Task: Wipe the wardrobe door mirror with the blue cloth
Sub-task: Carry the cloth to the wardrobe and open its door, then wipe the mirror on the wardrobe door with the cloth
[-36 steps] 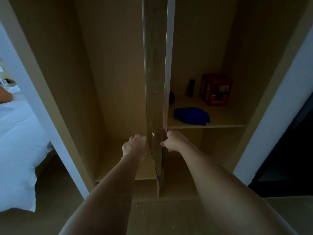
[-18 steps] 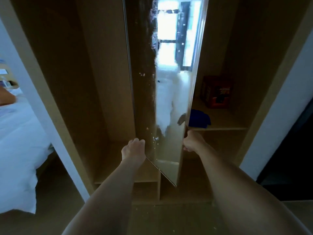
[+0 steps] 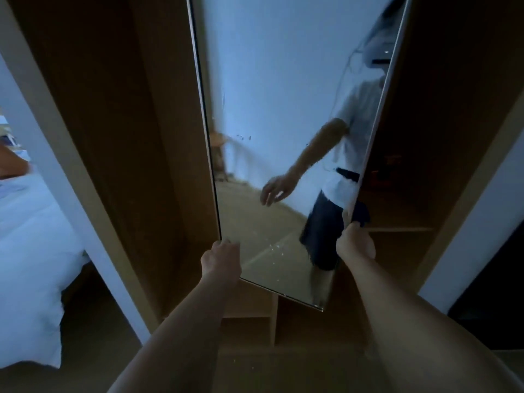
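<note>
The wardrobe door mirror (image 3: 272, 114) faces me, with specks and smears on its lower glass. My right hand (image 3: 355, 245) grips the door's right edge low down. My left hand (image 3: 221, 259) hovers in front of the lower left edge. Its reflection shows loosely spread fingers holding nothing. A sliver of the blue cloth (image 3: 365, 214) peeks out behind the door's right edge, on a shelf just above my right hand. The rest of the cloth is hidden by the door.
The open wardrobe (image 3: 119, 137) has dark wooden walls and shelves (image 3: 397, 228) on the right, with a dim red box (image 3: 394, 161) on one. A white bed (image 3: 31, 251) lies at the left. Wooden floor lies below.
The mirror door has swung from edge-on to facing me, and my right hand moved right with its edge. The door now covers most of the cloth and the red box.
</note>
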Available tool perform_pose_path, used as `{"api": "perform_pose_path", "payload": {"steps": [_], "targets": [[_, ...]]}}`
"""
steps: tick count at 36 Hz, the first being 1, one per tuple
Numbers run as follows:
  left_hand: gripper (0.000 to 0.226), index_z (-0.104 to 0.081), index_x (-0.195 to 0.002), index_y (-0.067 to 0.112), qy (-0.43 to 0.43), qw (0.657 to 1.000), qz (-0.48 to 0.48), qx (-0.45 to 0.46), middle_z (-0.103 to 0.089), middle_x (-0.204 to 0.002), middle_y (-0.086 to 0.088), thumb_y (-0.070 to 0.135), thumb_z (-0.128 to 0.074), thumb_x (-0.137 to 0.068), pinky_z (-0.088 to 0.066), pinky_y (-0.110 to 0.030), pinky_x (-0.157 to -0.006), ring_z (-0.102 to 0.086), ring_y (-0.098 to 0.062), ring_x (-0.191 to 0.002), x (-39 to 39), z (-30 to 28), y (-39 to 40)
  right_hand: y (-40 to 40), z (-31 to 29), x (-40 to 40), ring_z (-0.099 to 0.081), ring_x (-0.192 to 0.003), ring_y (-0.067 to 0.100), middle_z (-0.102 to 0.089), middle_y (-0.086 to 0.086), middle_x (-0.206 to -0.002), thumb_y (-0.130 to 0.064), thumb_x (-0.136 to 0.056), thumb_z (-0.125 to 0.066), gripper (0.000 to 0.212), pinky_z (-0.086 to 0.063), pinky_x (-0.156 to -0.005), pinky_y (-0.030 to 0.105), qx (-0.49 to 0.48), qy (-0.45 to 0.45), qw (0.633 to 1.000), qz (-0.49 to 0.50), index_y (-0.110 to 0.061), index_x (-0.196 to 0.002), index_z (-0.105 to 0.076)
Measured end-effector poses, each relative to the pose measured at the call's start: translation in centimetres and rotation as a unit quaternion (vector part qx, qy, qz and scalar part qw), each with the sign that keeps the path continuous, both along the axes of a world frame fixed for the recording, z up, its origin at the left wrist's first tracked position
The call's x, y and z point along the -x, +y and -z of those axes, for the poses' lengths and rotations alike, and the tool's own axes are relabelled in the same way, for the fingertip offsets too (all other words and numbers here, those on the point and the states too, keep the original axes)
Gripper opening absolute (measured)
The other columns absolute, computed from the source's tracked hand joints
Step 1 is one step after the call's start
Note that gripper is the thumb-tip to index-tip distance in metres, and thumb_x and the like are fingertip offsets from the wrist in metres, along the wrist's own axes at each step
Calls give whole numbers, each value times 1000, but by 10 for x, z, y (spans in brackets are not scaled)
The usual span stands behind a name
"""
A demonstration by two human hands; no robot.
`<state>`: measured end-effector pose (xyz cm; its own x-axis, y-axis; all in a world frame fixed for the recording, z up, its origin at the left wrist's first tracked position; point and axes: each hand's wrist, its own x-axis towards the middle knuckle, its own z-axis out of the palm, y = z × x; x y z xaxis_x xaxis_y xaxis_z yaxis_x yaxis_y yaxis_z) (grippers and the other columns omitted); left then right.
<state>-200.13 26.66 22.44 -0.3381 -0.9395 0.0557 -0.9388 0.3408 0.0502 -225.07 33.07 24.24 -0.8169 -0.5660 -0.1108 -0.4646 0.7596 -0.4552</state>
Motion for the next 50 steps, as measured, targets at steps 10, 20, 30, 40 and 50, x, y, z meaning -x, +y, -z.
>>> {"api": "perform_pose_path", "payload": {"steps": [10, 20, 30, 40, 50], "targets": [[97, 11, -149, 14, 202, 958, -189, -80, -4, -159, -8, 13, -62, -85, -36, -44, -105, -18, -30, -142, 0, 5, -43, -32, -3, 12, -51, -72, 24, -58, 14, -96, -23, -99, -43, 32, -32, -45, 32, 47, 0, 998, 37, -9, -127, -35], [106, 36, -139, 19, 259, 935, -184, -157, -3, -160, -3, 13, -55, -86, -36, -48, -104, -34, -31, -136, 6, 13, -70, -57, -14, 20, -55, -106, 31, -43, 14, -133, -17, -95, -49, 43, -49, -74, 37, 37, -16, 998, 38, -9, -136, -39], [100, 34, -140, 21, 249, 933, -186, -184, -7, -159, -8, 14, -51, -88, -41, -52, -100, -41, -37, -130, 15, 11, -109, -82, -21, 19, -48, -115, 36, -37, 16, -143, -24, -95, -44, 57, -50, -88, 48, 153, -139, 976, 70, -13, -145, -22], [98, 32, -141, 19, 231, 943, -172, -169, -25, -153, -14, 19, -52, -90, -42, -50, -99, -42, -36, -129, 25, 16, -151, -103, -20, 27, -41, -124, 35, -37, 12, -146, -13, -90, -41, 69, -41, -90, 44, 152, -154, 975, 48, -24, -150, -8], [94, 30, -142, 20, 216, 955, -142, -148, -29, -152, -16, 10, -47, -89, -45, -49, -97, -47, -37, -124, 26, 17, -168, -110, -20, 36, -40, -126, 34, -33, 9, -149, -13, -88, -49, 82, -43, -95, 47, 162, -179, 970, 13, -29, -151, 1]]}}
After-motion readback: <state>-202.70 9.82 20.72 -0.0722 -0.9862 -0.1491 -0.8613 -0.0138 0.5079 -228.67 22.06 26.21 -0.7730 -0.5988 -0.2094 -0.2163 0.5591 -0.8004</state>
